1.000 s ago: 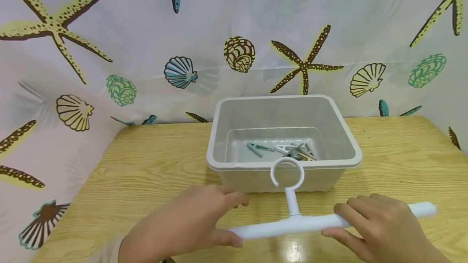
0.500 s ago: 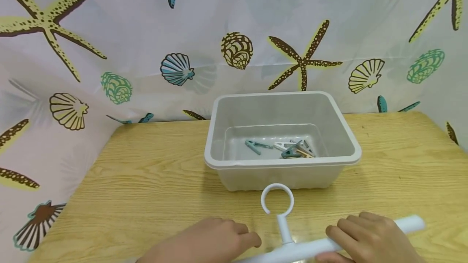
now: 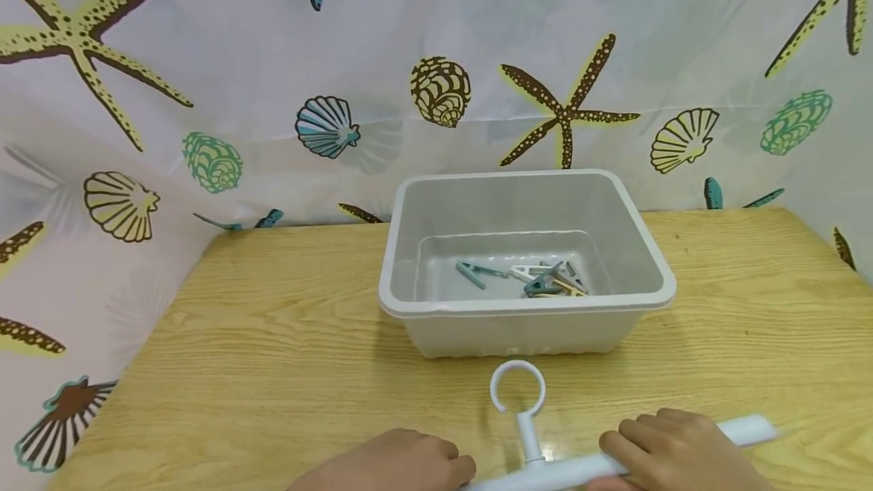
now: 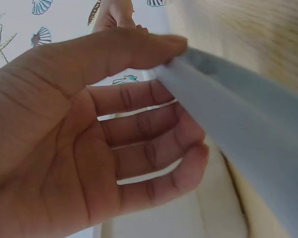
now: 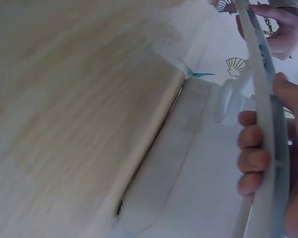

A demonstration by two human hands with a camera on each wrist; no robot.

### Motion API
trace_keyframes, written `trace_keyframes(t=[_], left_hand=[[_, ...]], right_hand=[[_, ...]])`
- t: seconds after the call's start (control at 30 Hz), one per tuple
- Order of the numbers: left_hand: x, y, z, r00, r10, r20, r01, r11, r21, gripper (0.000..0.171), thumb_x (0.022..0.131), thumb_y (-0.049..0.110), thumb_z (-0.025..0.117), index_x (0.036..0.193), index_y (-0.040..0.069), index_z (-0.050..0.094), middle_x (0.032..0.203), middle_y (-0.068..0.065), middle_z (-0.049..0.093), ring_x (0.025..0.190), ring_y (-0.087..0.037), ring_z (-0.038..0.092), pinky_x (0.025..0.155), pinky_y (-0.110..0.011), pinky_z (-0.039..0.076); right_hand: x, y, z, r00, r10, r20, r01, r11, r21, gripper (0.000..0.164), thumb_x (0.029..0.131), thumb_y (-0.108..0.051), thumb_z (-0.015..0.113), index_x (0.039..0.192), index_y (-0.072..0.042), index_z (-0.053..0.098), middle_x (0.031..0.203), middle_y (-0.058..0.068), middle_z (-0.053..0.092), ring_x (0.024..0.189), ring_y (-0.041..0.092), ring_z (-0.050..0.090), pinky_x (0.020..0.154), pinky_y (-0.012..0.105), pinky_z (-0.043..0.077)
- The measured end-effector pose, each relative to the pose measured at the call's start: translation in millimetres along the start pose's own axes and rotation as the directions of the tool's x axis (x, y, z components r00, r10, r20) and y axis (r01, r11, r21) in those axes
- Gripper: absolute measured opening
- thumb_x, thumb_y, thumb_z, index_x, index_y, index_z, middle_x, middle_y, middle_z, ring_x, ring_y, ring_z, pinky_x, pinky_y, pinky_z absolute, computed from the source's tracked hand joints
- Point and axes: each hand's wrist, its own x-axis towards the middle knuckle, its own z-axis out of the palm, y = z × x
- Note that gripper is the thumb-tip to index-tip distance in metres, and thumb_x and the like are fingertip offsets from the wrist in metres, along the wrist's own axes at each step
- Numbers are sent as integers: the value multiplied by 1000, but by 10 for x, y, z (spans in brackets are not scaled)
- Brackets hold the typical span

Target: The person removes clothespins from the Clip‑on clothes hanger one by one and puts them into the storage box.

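A white clothes hanger (image 3: 566,473) with a wide bar and a round, C-shaped hook is low over the front of the table in the head view. My left hand (image 3: 402,464) pinches the bar's left end; in the left wrist view the thumb and curled fingers meet at the end of the hanger (image 4: 238,119). Farther right, my right hand (image 3: 671,449) grips the bar, with part of it sticking out past the hand. In the right wrist view, fingers and thumb wrap round the hanger (image 5: 265,148). The hook points toward the bin.
A pale grey plastic bin (image 3: 525,307) stands on the wooden table (image 3: 273,324) beyond the hanger. Inside it lie several clothespins (image 3: 546,283), teal, white and yellowish. A white curtain (image 3: 259,44) printed with shells and starfish closes off the back and sides.
Both hands have moved the hanger down and nearer to me, and its hook no longer overlaps the bin's front rim. The left hand's fingers have closed in on the bar's end.
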Motion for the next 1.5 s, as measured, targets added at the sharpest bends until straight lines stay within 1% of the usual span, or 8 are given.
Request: trace_keyframes(t=[0.27, 0.47, 0.6, 0.77, 0.83, 1.03, 1.33, 1.5], left_hand=[[96, -95, 87, 994, -78, 83, 77, 997, 9, 24, 86, 39, 69, 82, 17, 61, 70, 11, 53, 59, -1, 44, 57, -19, 42], [139, -115, 117, 992, -86, 90, 88, 996, -9, 22, 86, 38, 71, 85, 18, 62, 71, 11, 52, 61, -1, 44, 59, -19, 43], [164, -120, 140, 995, -81, 65, 80, 996, 29, 18, 86, 31, 72, 84, 17, 62, 70, 10, 53, 59, -1, 45, 56, -19, 41], [177, -144, 137, 992, -101, 70, 100, 995, 12, 13, 87, 23, 72, 84, 17, 61, 68, 9, 53, 58, -2, 46, 55, -20, 41], [176, -154, 131, 993, -100, 61, 100, 995, 8, 13, 88, 23, 71, 84, 17, 61, 68, 9, 52, 58, -2, 46, 55, -19, 41], [170, -187, 123, 994, -112, 3, 112, 993, 26, 12, 88, 23, 70, 84, 16, 61, 68, 10, 51, 58, -2, 45, 56, -20, 41], [173, -229, 102, 990, -140, 0, 140, 990, -29, 11, 89, 22, 70, 86, 16, 62, 72, 9, 54, 61, -2, 48, 58, -21, 44], [165, -237, 87, 989, -151, -8, 150, 988, -45, 12, 88, 23, 71, 85, 17, 62, 73, 10, 54, 61, -2, 48, 58, -21, 44]], right_hand=[[-86, 49, 96, 967, 66, 246, -110, 980, 169, 26, 93, -43, 62, 78, -24, 53, 68, -22, 33, 56, -8, 26, 47, 10, 24], [-141, 118, 125, 906, 59, 418, -157, 966, 204, 24, 94, -41, 60, 82, -21, 56, 69, -21, 38, 58, -6, 30, 49, 16, 30], [-158, 162, 155, 876, 24, 482, -137, 970, 201, 25, 95, -42, 59, 84, -19, 58, 70, -19, 44, 59, -5, 35, 51, 19, 32], [-127, 214, 145, 811, 41, 584, -202, 956, 212, 26, 94, -45, 57, 87, -20, 57, 73, -19, 45, 62, -3, 38, 54, 21, 34], [-112, 229, 138, 800, 46, 598, -207, 957, 204, 24, 93, -43, 60, 87, -20, 57, 73, -20, 44, 62, -3, 37, 54, 21, 34], [-72, 242, 132, 813, 76, 577, -201, 967, 155, 21, 88, -37, 69, 85, -21, 56, 71, -19, 42, 61, -2, 38, 54, 23, 35], [-56, 255, 122, 859, 92, 504, -171, 979, 114, 21, 84, -33, 73, 85, -21, 56, 71, -19, 42, 61, 0, 40, 54, 24, 36], [-46, 263, 130, 856, 96, 509, -180, 977, 117, 20, 84, -34, 72, 85, -21, 57, 71, -20, 43, 62, 0, 41, 55, 26, 38]])
